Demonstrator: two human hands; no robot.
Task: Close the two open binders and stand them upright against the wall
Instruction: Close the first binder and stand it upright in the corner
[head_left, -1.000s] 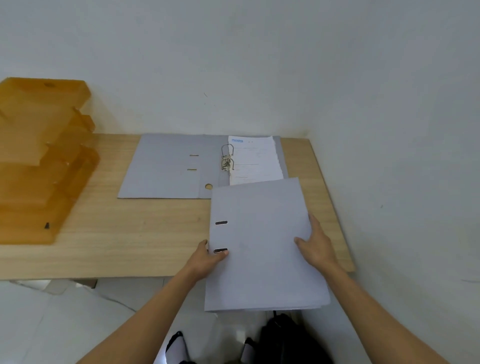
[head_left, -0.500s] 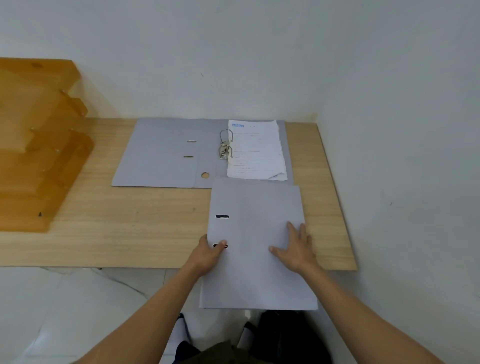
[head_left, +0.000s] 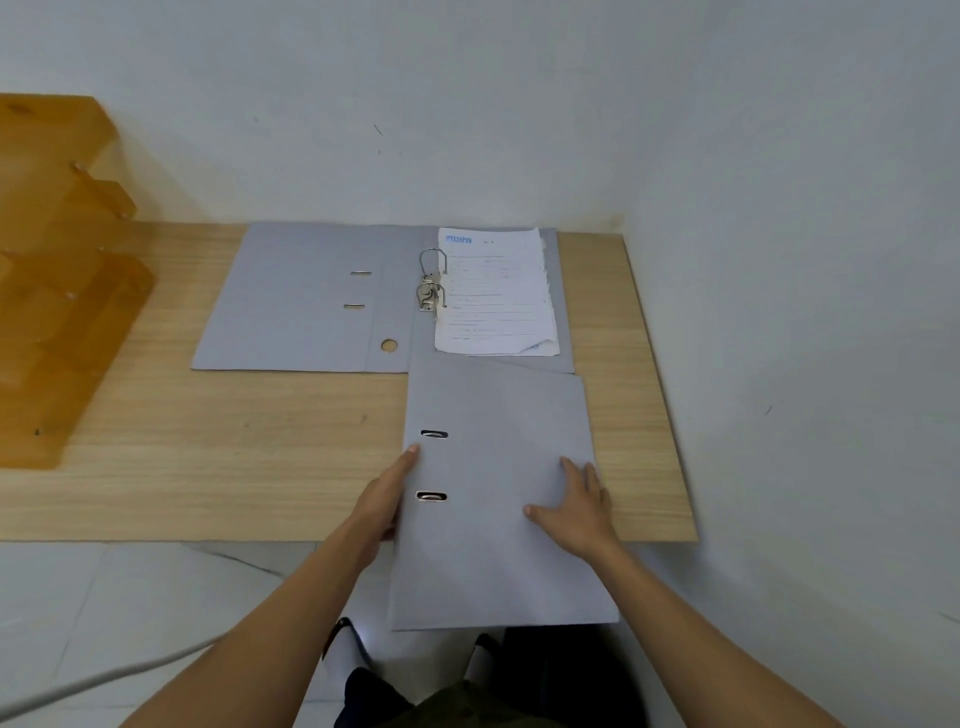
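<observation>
Binder flat beneath right fingers

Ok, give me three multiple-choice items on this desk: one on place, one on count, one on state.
1. Where does the orange tray rack stand?
A. at the desk's left end
B. on the open binder
C. on the floor

2. How many slots show in the closed binder's cover?
A. one
B. two
C. four

3. What state is the far binder in?
A. shut and upright
B. open and flat
C. shut and flat

Answers:
1. A, the rack sits on the desk at the left, by the wall.
2. B, two slots lie near the spine edge, by the left hand.
3. B, its cover is spread out, the rings and papers exposed. The right hand lies flat on the near one.
</observation>
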